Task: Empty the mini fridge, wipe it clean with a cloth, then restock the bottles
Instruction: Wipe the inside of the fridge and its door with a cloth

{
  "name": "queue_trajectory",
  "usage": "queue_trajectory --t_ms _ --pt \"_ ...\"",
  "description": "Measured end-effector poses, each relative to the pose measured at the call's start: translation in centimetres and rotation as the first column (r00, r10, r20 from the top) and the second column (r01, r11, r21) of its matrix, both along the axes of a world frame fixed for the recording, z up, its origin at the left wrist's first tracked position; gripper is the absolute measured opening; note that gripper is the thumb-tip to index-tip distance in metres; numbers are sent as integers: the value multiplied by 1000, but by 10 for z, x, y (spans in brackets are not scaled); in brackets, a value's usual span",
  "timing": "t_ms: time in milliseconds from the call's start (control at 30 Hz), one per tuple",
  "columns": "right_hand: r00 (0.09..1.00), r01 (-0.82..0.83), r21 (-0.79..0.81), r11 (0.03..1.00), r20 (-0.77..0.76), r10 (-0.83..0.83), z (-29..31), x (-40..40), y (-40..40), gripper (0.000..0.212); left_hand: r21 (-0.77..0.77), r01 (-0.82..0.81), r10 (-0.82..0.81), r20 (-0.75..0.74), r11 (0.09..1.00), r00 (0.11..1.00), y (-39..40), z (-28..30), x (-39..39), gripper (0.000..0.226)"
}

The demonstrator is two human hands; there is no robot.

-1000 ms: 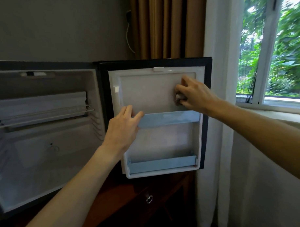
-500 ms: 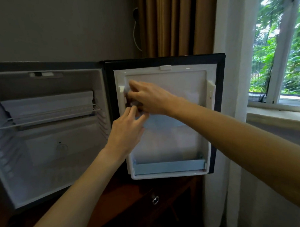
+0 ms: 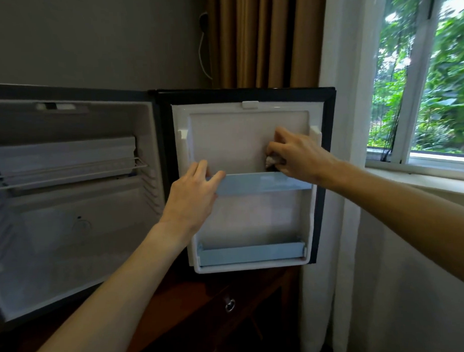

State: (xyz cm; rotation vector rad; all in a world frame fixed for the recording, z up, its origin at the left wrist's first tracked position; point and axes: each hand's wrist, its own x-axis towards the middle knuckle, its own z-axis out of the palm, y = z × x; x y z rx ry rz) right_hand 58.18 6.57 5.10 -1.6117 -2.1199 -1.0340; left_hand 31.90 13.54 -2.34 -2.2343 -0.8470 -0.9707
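Mini fridge (image 3: pixel 77 207), white-lined with a black shell, sits open on the dark wooden desk (image 3: pixel 203 295); its door (image 3: pixel 253 222) is swung out fully, inner face toward me. I see no bottles anywhere, so I judge the emptying done and the wiping under way. My left hand (image 3: pixel 192 195) grips the left end of the upper pale-blue door rail (image 3: pixel 262 182), probably to steady the door against the wiping pressure. My right hand (image 3: pixel 298 155) is clenched round a small crumpled grey cloth (image 3: pixel 271 161), pressed to the upper door panel just above that rail. Count: two door rails, one wire shelf (image 3: pixel 67 173) inside, one cloth.
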Motion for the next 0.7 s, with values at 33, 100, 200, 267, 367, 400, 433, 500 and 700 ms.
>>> queue_trajectory --t_ms 33,100,200,267,367,400,433,500,700 --pt "1000 -15 1 1000 -3 15 2 -10 6 25 9 0 0 1 1000 1000 -1 0 1 51" --pt "998 -63 14 998 -1 63 5 -35 23 25 21 -16 16 2 1000 1000 0 0 3 47" --pt "985 -175 20 984 8 175 10 -79 47 24 34 -22 23 -10 999 1000 1 0 6 44" --pt "969 -248 28 968 15 247 12 -103 59 23 43 -27 28 -20 999 999 5 -1 6 48" --pt "950 -313 23 950 3 313 14 -117 68 30 59 -26 28 -25 998 999 6 0 2 50" --pt "946 -325 17 946 2 325 15 -115 67 32 64 -22 24 -31 998 999 5 0 1 50" --pt "945 -326 7 945 12 326 15 -110 64 32 69 -19 22 -37 997 999 4 2 1 50" --pt "953 -298 -9 954 47 298 13 -92 55 30 75 -16 20 -43 997 999 3 2 2 48" --pt "996 -84 -17 996 30 84 0 -7 18 24 69 24 -24 2 997 1000 8 -2 1 53"
